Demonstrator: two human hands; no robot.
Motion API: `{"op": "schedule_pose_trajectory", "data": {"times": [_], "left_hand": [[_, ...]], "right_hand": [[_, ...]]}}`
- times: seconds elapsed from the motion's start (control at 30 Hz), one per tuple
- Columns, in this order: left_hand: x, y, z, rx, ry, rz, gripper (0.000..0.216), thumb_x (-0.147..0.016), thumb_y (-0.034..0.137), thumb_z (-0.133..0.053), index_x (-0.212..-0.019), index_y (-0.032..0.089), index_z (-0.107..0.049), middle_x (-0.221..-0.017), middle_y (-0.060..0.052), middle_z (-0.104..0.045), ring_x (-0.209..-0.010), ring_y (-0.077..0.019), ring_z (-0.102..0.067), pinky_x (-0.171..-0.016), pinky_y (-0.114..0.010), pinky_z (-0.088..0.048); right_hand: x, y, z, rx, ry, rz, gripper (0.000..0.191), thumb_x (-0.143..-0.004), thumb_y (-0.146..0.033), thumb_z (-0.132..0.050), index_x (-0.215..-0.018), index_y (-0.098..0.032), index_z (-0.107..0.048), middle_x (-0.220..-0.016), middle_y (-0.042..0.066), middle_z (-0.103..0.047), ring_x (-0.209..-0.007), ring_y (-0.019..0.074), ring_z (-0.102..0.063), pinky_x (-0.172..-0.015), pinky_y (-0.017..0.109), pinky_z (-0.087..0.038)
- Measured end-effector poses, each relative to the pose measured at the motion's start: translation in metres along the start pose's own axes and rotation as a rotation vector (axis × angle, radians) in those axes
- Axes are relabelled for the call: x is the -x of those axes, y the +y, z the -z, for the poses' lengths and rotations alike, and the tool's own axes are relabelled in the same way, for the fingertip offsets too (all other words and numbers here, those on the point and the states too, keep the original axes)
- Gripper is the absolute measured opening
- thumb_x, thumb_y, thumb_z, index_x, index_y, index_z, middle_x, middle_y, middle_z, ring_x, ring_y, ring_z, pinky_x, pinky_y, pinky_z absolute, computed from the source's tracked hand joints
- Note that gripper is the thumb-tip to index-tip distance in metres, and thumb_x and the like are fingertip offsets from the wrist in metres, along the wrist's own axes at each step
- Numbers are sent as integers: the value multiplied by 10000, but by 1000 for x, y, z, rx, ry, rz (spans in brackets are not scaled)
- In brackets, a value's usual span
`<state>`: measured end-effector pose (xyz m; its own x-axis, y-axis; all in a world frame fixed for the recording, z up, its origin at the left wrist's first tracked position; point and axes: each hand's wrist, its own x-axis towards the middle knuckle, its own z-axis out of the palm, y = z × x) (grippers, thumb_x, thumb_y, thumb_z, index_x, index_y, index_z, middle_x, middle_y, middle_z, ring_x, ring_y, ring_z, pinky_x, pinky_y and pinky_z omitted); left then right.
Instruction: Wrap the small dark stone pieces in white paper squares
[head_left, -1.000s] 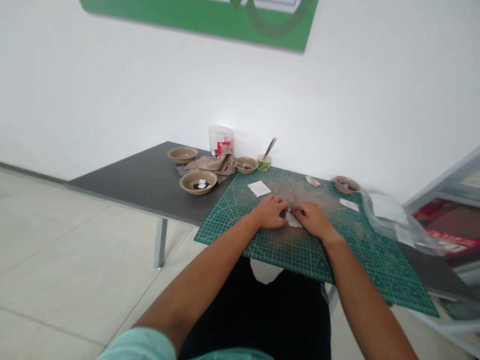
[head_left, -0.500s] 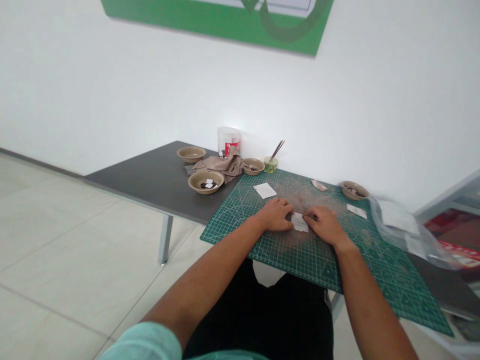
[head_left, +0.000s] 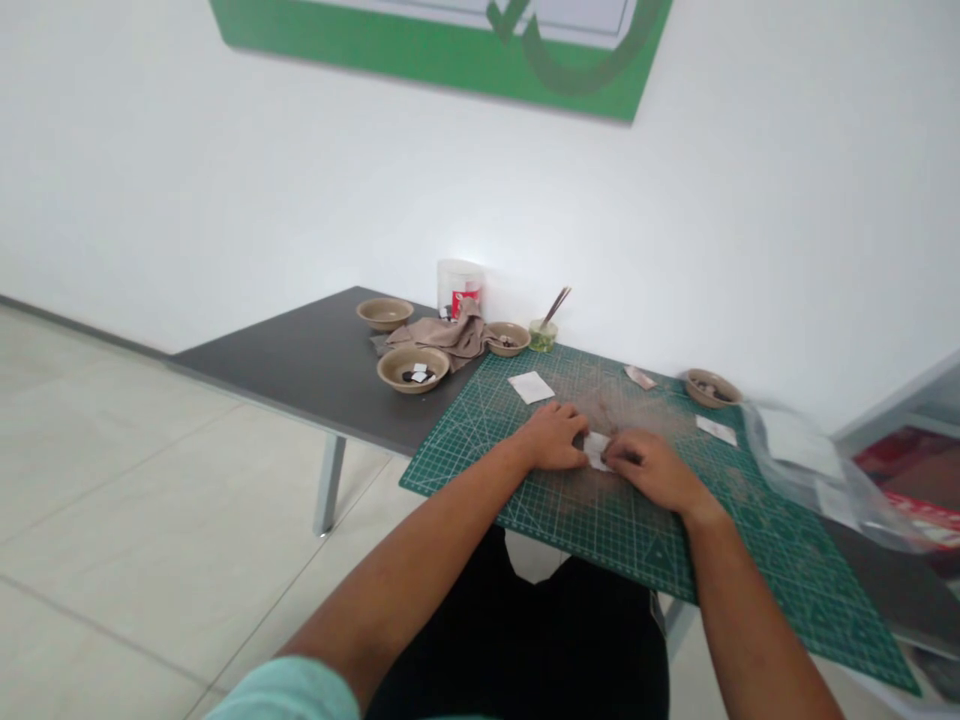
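A small, creased white piece of paper (head_left: 596,449) lies on the green cutting mat (head_left: 450,460) between my hands. My left hand (head_left: 555,436) rests at its left edge, fingers curled and thumb tip pressing it. From the right, my right hand (head_left: 649,465) reaches over the paper with its fingers pinched together. Whatever sits in that pinch is small and dark and cannot be made out. Reddish-brown dust covers the mat around both hands. Beyond my left hand lies a flat white square (head_left: 531,387).
Left on the dark table (head_left: 300,350) stand a bowl with black and white pieces (head_left: 413,371), an empty bowl (head_left: 385,313), a crumpled brown cloth (head_left: 457,338) and a clear tub (head_left: 460,284). Behind the mat is a jar with sticks (head_left: 543,335). A plastic bag (head_left: 832,480) lies right.
My right hand has moved slightly down across the paper, covering more of its right side. My left hand stays at the left edge. The whole view has shifted a little.
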<state>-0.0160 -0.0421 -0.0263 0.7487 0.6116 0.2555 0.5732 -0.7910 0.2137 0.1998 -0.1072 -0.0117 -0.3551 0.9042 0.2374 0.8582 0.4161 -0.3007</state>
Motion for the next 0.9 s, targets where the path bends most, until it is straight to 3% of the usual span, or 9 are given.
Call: {"op": "schedule_pose_trajectory", "data": {"times": [0.1,0.27,0.43,0.67,0.9], "left_hand": [[0,1,0,-1,-4,6,423,-782,492,-635,-1117,233,-609,-1167,-75,-564,-1086,-283,-511,-965,-400,-405],[1,0,2,-7,-10,13,439,-774,498,-645,-1109,215,-613,-1144,-85,-568,-1052,-288,-521,-934,-411,-420],[1,1,4,-14,-14,12,452,-767,492,-658,-1130,227,-615,-1166,-76,-569,-1073,-280,-521,-944,-395,-420],[0,1,3,-7,-34,14,438,-786,492,-649,-1129,221,-621,-1166,-78,-568,-1089,-280,-516,-974,-402,-402],[0,0,1,-7,-18,25,438,-783,490,-640,-1132,227,-616,-1173,-81,-558,-1075,-286,-516,-949,-410,-416]], "right_hand": [[-2,-6,-4,-36,-20,24,148,-906,-339,-599,-868,-257,-716,-965,24,-735,-944,215,-622,-910,365,-402],[-8,-1,-2,15,95,-88,222,-932,-333,-537,-906,-203,-714,-991,110,-724,-1018,296,-586,-937,480,-360],[1,-4,2,-57,-6,43,155,-903,-317,-602,-851,-253,-733,-931,32,-750,-909,220,-646,-904,377,-428],[-12,4,-8,-49,66,-10,167,-913,-335,-596,-877,-221,-713,-1032,74,-729,-1023,254,-606,-954,429,-377],[-8,-5,-8,-85,-8,67,100,-896,-267,-613,-862,-231,-700,-965,40,-731,-958,212,-631,-924,368,-403]]}}
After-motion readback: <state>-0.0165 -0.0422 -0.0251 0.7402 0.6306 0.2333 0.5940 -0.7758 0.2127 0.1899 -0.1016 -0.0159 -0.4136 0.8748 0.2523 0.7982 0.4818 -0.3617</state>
